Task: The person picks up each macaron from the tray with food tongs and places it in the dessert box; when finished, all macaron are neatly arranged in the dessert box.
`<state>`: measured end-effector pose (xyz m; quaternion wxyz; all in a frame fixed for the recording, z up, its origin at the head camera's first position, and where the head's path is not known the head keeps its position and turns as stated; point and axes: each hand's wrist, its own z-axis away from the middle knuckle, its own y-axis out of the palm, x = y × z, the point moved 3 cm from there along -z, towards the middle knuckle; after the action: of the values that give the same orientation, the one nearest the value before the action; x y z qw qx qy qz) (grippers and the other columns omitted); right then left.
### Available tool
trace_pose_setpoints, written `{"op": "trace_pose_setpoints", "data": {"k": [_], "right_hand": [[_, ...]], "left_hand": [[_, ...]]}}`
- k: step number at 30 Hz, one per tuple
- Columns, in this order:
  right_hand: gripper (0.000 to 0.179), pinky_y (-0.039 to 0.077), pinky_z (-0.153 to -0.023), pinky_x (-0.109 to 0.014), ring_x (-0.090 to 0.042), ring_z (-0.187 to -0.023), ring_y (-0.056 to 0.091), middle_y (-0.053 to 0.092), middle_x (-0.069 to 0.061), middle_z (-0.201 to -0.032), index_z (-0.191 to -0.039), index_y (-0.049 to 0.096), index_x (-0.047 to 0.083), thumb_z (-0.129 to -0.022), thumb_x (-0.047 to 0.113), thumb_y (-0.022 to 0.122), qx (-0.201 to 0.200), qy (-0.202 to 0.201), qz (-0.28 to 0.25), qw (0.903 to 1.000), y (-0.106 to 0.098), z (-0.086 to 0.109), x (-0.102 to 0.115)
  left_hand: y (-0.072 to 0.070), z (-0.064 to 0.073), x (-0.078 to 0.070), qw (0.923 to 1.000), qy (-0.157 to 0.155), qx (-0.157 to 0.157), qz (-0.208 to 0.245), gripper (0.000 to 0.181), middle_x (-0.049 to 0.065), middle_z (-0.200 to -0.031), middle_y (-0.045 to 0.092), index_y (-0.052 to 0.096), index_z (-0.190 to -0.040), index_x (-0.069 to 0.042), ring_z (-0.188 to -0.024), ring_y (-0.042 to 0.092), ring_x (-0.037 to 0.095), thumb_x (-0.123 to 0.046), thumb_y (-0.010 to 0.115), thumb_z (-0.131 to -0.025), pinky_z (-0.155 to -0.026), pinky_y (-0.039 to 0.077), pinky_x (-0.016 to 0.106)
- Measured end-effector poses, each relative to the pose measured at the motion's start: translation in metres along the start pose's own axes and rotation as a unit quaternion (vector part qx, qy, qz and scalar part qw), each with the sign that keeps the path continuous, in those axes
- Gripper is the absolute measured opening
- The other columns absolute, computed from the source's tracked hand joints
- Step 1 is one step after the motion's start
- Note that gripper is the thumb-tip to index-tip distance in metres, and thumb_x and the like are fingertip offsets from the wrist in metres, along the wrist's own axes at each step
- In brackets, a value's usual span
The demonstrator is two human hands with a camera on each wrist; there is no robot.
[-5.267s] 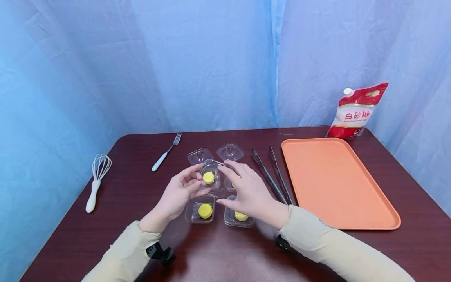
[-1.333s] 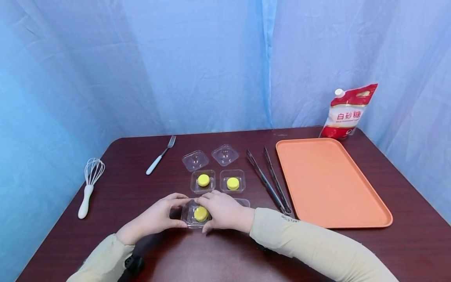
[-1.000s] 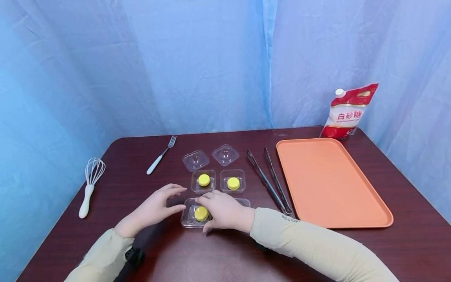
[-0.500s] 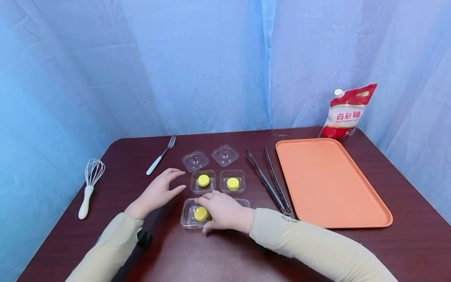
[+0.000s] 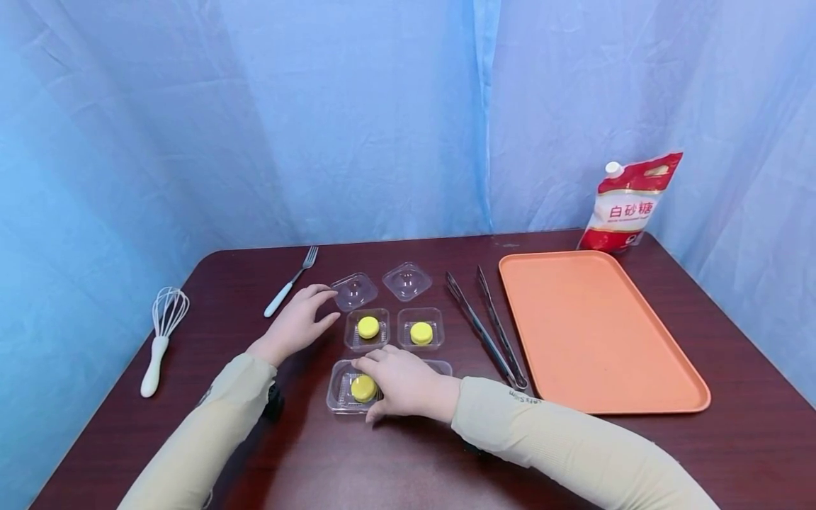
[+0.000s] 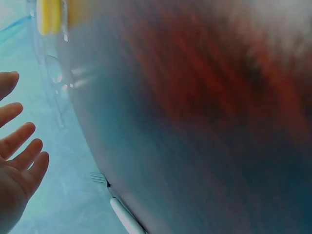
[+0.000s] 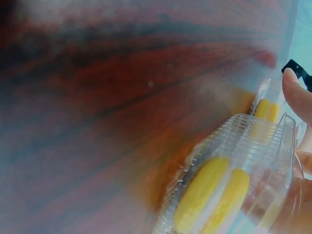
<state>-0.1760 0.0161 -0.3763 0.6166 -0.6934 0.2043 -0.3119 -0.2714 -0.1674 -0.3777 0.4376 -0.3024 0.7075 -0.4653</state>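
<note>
Four sides of a small square are taken up by clear plastic boxes, each with a yellow macaron. My right hand (image 5: 404, 382) rests over the front right box (image 5: 441, 367), its fingertips at the right side of the lidded front left box (image 5: 338, 398) around a macaron (image 5: 363, 388). The right wrist view shows a ribbed clear box (image 7: 243, 131) close up, a macaron (image 7: 202, 195) inside. My left hand (image 5: 296, 327) reaches out with spread fingers, fingertips overlapping the left edge of a clear domed lid (image 5: 354, 292). Behind it sit the uncovered back left box (image 5: 350, 341) and back right box (image 5: 438, 315).
A second lid (image 5: 408, 280) lies at the back. Black tongs (image 5: 484, 329) and an orange tray (image 5: 599, 333) lie to the right, a sugar pouch (image 5: 627, 205) behind. Left are a fork (image 5: 290, 283) and a white whisk (image 5: 159, 347).
A clear lid held between both hands earlier is now on the front left box. My left hand has let go there and moved back toward the rear lid; my right hand has stayed.
</note>
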Motion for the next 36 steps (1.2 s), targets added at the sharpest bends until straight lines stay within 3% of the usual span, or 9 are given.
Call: {"op": "trace_pose_setpoints", "data": {"k": [13, 26, 36], "right_hand": [[0.077, 0.043, -0.100, -0.030, -0.021, -0.115, 0.055, 0.060, -0.006, -0.125, -0.131, 0.054, 0.010, -0.069, 0.048, 0.080, 0.000, -0.001, 0.006, 1.0000, 0.001, 0.000, 0.000], [0.077, 0.043, -0.100, -0.029, -0.020, -0.115, 0.055, 0.060, -0.006, -0.125, -0.130, 0.055, 0.010, -0.069, 0.048, 0.080, -0.001, -0.005, 0.012, 0.9999, 0.001, 0.000, 0.000], [0.077, 0.042, -0.101, -0.028, -0.020, -0.115, 0.055, 0.060, -0.005, -0.124, -0.130, 0.055, 0.010, -0.068, 0.049, 0.080, -0.002, -0.006, 0.017, 0.9998, 0.001, 0.000, 0.000]], "left_hand": [[0.011, -0.020, 0.006, 0.9974, -0.009, 0.049, -0.052, 0.047, 0.020, -0.136, 0.048, 0.055, -0.131, -0.003, -0.129, 0.042, 0.035, -0.029, 0.062, -0.092, -0.106, 0.037, 0.049], [0.019, -0.028, 0.002, 0.9934, 0.034, 0.051, -0.097, 0.041, 0.019, -0.131, 0.054, 0.062, -0.123, -0.003, -0.131, 0.040, 0.036, -0.027, 0.064, -0.091, -0.108, 0.033, 0.052], [0.024, -0.035, -0.003, 0.9864, 0.086, 0.071, -0.121, 0.026, 0.012, -0.111, 0.067, 0.070, -0.108, -0.004, -0.112, 0.059, 0.027, -0.022, 0.065, -0.090, -0.101, 0.043, 0.044]]}}
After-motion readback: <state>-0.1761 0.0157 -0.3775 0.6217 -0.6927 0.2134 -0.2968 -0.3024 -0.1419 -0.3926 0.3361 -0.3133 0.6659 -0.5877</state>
